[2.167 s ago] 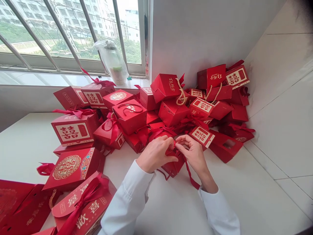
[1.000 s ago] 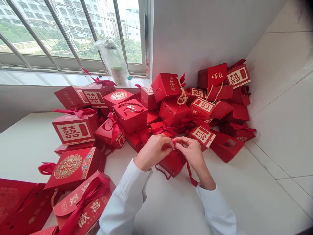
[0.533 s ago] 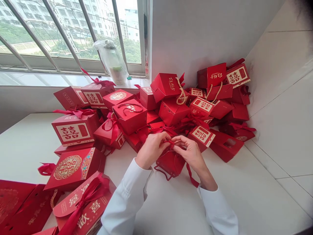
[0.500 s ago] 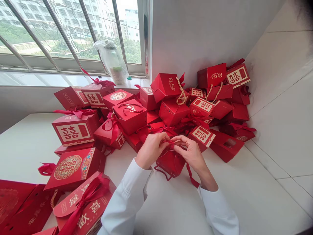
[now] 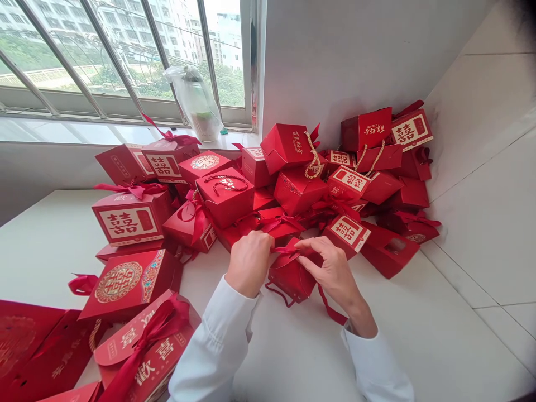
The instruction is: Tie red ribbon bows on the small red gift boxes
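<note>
White counter [image 5: 50, 240] below a barred window [image 5: 125, 61]; heap of red paper gift boxes [image 5: 299, 192] against the wall on it. Small red gift box [image 5: 291, 281] sits at the heap's front edge, red ribbon [image 5: 287, 250] gathered at its top. Left hand [image 5: 250, 263] closed, fingers curled, pinching the ribbon. Right hand [image 5: 330, 268] half open, fingertips [image 5: 304, 243] touching the ribbon just beside the left hand.

Left hand [image 5: 250, 263], right hand [image 5: 333, 273] drawn apart, ribbon bow [image 5: 287, 249] now atop gift box [image 5: 291, 278]
</note>
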